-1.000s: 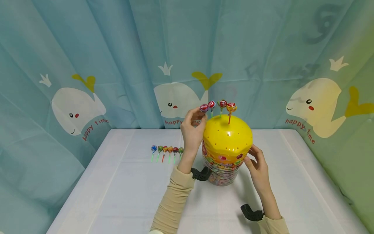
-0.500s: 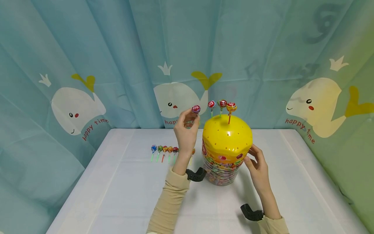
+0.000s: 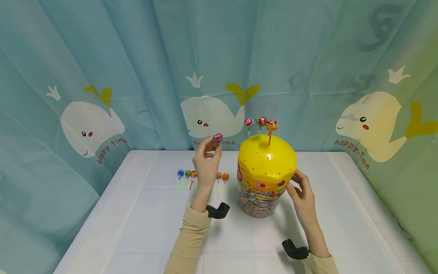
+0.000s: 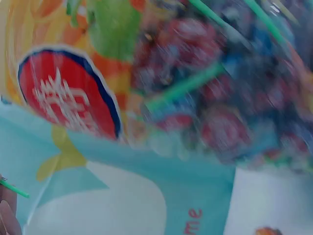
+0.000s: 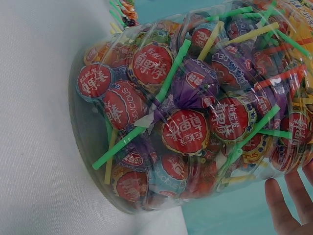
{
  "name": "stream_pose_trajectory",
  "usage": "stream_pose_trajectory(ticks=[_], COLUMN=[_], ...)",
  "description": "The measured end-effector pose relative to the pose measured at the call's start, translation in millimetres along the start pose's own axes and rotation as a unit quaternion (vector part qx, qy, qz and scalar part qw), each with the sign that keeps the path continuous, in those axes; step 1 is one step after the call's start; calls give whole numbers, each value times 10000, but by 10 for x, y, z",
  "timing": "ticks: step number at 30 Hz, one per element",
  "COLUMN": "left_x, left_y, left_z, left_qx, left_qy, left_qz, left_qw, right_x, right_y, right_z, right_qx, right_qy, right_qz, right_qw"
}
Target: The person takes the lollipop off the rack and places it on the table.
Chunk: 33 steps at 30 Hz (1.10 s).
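Note:
My left hand [image 3: 207, 161] pinches a lollipop [image 3: 218, 137] with a red and purple wrapper, up and to the left of the jar. Its green stick [image 4: 16, 189] shows beside the fingers in the left wrist view. A clear jar [image 3: 259, 203] full of wrapped lollipops stands upright under a yellow lid [image 3: 267, 160] dotted with small holes. Three lollipops stand upright in the lid, among them an orange-yellow one [image 3: 272, 126]. With relaxed fingers, my right hand [image 3: 304, 198] rests against the jar's right side near the lid; the right wrist view shows its fingers [image 5: 278, 203] at the jar wall.
Behind my left forearm a row of several lollipops lies on the white table [image 3: 143, 220], from a blue one [image 3: 180, 173] to an orange one [image 3: 225, 176]; part of the row is hidden. A blue curtain [image 3: 219, 57] with whale prints hangs behind.
My left hand has carried the purple-red lollipop away from the lid, leftward and slightly down. More of the row's right end now shows. The right hand and the jar have stayed put.

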State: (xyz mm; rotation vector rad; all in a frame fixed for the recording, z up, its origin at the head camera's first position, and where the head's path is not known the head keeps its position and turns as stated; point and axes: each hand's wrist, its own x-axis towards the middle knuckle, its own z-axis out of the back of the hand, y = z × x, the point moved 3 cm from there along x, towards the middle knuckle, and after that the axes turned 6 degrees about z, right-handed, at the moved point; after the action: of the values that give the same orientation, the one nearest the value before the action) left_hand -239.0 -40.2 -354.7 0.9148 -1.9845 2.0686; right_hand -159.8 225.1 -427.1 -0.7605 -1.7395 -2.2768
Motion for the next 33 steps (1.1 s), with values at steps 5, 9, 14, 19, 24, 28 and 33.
stream_pose_trajectory(ticks=[5,9,14,19,24,28,33], left_x=[-24,-34,-62,-69,-42,-11,63], left_y=[133,206,85,49,136,198,477], left_z=[140,251,384,505,608,703,879], left_qx=[156,262,401,519,618,747,833], left_qy=[-149,-251,-368,-602,-786,-878,-1035], left_qz=[184,318,409,442,550,657,891], left_qw=[9996,9988,9977,9959,9935,9912,9871], right_x=[-3,4,2,-3,4,8,5], right_y=[-23,-32,-28,-18,-16,-18,-15], right_z=[2,3,1,-2,7,3,-2], right_qx=[-47,-34,6,81,100,106,99], right_qy=[-19,-19,-15,-29,-54,-39,-13], right_qz=[7,-20,-19,11,9,-3,-28], right_qw=[10000,10000,10000,10000,9999,9999,9999])
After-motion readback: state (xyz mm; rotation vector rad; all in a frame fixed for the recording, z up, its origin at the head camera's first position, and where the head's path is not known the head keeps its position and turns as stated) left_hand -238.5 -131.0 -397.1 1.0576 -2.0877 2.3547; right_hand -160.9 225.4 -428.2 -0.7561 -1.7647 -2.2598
